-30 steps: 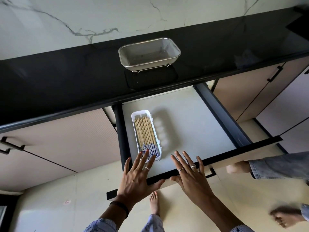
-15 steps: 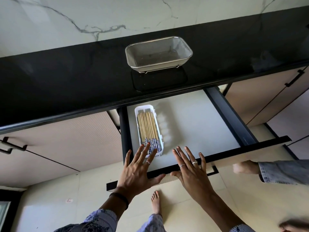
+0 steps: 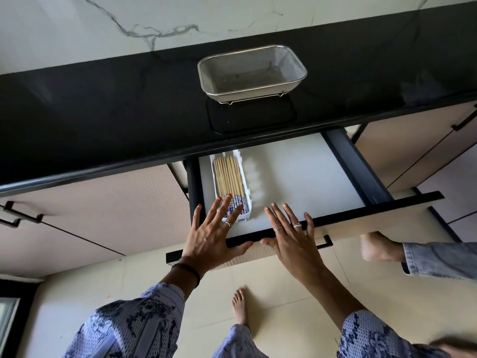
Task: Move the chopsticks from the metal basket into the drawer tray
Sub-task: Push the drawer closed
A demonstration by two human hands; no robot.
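Now chopsticks (image 3: 228,178) lie just beyond left hand (image 3: 213,237).

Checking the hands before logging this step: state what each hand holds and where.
Nothing is held. The left hand and right hand are open and flat at the drawer front.

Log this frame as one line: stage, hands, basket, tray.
stage: closing drawer | left hand: open, flat on front | right hand: open, flat | metal basket: empty | drawer tray: holds chopsticks
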